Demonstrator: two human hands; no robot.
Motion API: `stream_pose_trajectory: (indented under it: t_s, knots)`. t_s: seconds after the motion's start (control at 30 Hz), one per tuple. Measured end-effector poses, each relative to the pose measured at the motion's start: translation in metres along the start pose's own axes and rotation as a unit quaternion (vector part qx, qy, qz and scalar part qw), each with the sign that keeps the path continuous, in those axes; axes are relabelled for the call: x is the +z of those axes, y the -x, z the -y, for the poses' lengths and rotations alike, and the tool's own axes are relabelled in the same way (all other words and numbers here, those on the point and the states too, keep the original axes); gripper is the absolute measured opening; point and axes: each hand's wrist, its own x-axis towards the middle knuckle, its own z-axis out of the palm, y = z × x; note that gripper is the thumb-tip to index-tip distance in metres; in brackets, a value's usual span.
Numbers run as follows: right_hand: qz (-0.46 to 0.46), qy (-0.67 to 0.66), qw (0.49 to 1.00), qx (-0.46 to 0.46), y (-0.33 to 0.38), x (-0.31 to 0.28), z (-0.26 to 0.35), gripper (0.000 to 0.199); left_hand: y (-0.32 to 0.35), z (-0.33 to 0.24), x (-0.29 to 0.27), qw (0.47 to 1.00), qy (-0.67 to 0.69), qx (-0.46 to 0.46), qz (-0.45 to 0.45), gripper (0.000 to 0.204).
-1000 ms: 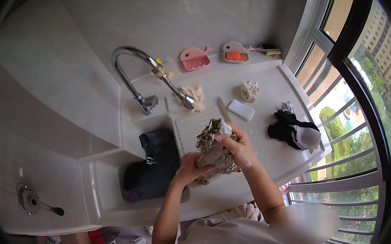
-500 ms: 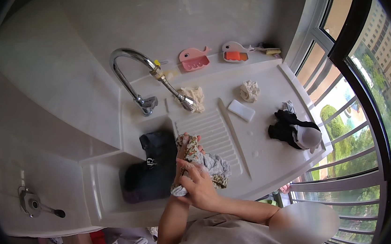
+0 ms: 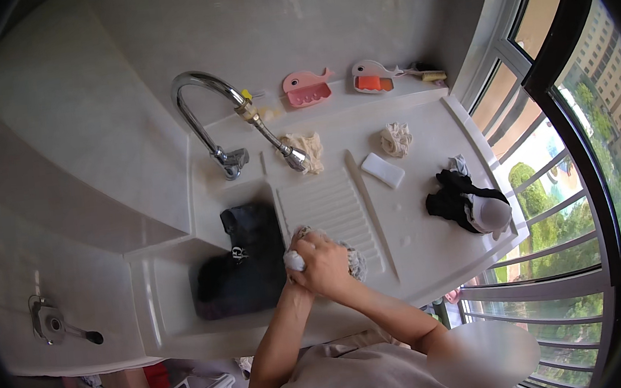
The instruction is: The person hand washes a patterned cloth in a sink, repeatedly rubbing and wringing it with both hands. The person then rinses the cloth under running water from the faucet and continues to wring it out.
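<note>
Both my hands are pressed together over the ribbed washboard [image 3: 322, 193], squeezing a bunched patterned cloth [image 3: 358, 262]. My right hand [image 3: 325, 264] lies on top, its fingers wrapped over the cloth. Beneath it is my left hand [image 3: 300, 285], closed against the cloth and mostly hidden. A rounded white bulge [image 3: 294, 260], whether cloth or lather I cannot tell, pokes out by the left thumb side. Left of the hands, dark garments [image 3: 251, 237] lie in the sink basin [image 3: 162, 283].
A chrome faucet [image 3: 202, 81] arches over the counter. Cream cloth [image 3: 310, 151], a crumpled off-white cloth [image 3: 396, 141], a white soap bar [image 3: 383, 170] and black-and-white garments [image 3: 468, 201] lie around. Pink [image 3: 306, 89] and white [image 3: 372, 77] whale soap dishes line the back ledge.
My right hand has closed over the cloth, and the hands have come together. The cloth, spread out before with its floral side showing, is now bunched up between them.
</note>
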Motion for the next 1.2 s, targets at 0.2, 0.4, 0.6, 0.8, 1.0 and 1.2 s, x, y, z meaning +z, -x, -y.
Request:
stream_pose_trajectory:
  t_s: [0.2, 0.4, 0.6, 0.8, 1.0, 1.2]
  knots:
    - [-0.008, 0.072, 0.996, 0.057, -0.018, -0.002, -0.009, 0.026, 0.009, 0.015, 0.000, 0.996, -0.050, 0.036, -0.060, 0.039]
    - [-0.005, 0.011, 0.998, 0.054, 0.001, -0.005, 0.002, 0.031, -0.006, 0.005, -0.023, 0.997, -0.057, -0.032, 0.037, 0.036]
    - [0.099, -0.119, 0.971, 0.183, -0.045, -0.091, -0.088, 0.036, 0.035, -0.021, 0.042, 0.973, -0.209, 0.073, -0.064, 0.024]
    - [0.103, -0.505, 0.823, 0.238, -0.032, -0.102, -0.052, 0.063, 0.025, -0.029, 0.064, 0.917, -0.372, 0.139, 0.039, 0.015]
    - [0.148, -0.219, 0.953, 0.147, -0.025, -0.098, -0.048, 0.045, 0.036, -0.015, 0.070, 0.717, -0.620, 0.307, 0.080, 0.039]
    - [0.060, -0.487, 0.827, 0.274, -0.035, -0.150, -0.043, 0.015, 0.004, -0.023, -0.034, 0.562, -0.759, 0.296, 0.143, 0.045]
